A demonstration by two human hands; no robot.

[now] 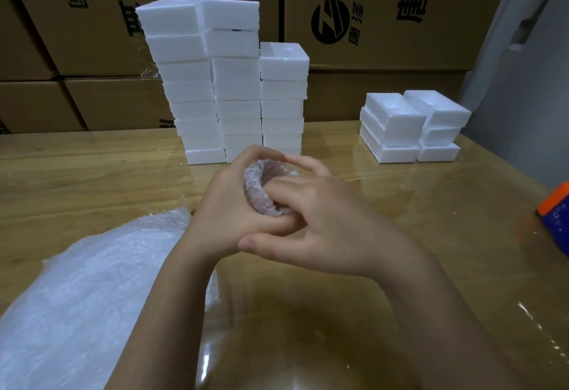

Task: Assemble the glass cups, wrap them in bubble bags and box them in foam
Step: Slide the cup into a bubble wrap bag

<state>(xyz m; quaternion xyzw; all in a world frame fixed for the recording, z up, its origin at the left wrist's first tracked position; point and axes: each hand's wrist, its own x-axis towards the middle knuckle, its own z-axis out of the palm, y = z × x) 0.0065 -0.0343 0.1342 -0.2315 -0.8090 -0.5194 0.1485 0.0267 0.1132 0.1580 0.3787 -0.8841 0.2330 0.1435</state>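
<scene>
A glass cup wrapped in a bubble bag [257, 193] is held over the middle of the wooden table [92, 180], its mouth facing me. My left hand [228, 205] curls round the cup's left side. My right hand [320, 229] grips its right side, with fingers pushed into the cup's mouth over the bubble wrap and the thumb lying under my left hand. A pile of bubble bags [86, 291] lies at the lower left. Most of the cup's body is hidden by my hands.
Three tall stacks of closed white foam boxes [228, 88] stand behind my hands. Two low stacks of open foam halves [409, 125] sit at the back right. An orange and blue object [555, 214] is at the right edge. Cardboard cartons [385, 14] wall the back.
</scene>
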